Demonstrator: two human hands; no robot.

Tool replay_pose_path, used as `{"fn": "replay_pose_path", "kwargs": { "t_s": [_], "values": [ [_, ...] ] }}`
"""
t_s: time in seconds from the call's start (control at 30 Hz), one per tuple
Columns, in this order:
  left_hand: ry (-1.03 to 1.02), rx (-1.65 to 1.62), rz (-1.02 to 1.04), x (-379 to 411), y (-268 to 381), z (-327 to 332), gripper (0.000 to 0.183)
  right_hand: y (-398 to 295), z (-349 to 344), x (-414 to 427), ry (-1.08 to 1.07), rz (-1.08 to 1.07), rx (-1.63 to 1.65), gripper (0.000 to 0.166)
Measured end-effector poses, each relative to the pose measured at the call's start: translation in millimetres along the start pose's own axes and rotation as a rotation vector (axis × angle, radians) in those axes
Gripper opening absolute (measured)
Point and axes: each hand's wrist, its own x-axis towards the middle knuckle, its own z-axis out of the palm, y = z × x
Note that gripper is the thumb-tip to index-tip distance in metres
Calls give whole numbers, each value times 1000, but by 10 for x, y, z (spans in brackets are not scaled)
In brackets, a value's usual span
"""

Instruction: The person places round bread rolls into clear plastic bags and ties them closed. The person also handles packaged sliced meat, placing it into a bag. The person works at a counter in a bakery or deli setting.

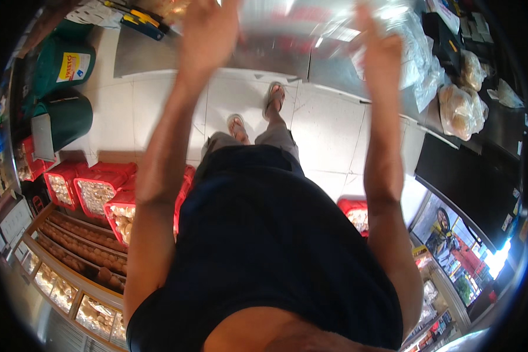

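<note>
My left hand (211,35) is at the top edge, blurred, with part of its fingers cut off by the frame. Opposite it, my right hand (380,50) reaches over the right part of the stainless steel counter (147,55), also blurred. Between the two hands lies a motion-smeared stretch of clear plastic (299,20) with reddish patches. Whether either hand grips it cannot be told. Crumpled clear plastic bags (427,83) lie just right of my right hand. Farther right is a plastic bag of round buns (460,110).
Yellow-handled tools (143,20) lie on the counter's left end. Dark green bins (66,121) stand at left on the tiled floor (325,127). Behind them are red crates (99,187) of packed goods and a rack with rows of buns (88,240). Another red crate (356,215) sits behind at right.
</note>
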Motion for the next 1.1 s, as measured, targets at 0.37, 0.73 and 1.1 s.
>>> {"fn": "replay_pose_path", "kwargs": {
  "t_s": [0.37, 0.73, 1.1],
  "values": [
    [-145, 108, 148, -1440, -2511, 1184, 43, 802, 1732, -1961, -579, 588, 32, 33],
    [-174, 240, 47, -470, -2083, 1096, 26, 1232, 1650, -1327, -502, 557, -237, 31],
    [492, 28, 734, 316, -125, 149, 28, 382, -278, 101, 298, -358, -379, 36]
  ]
}}
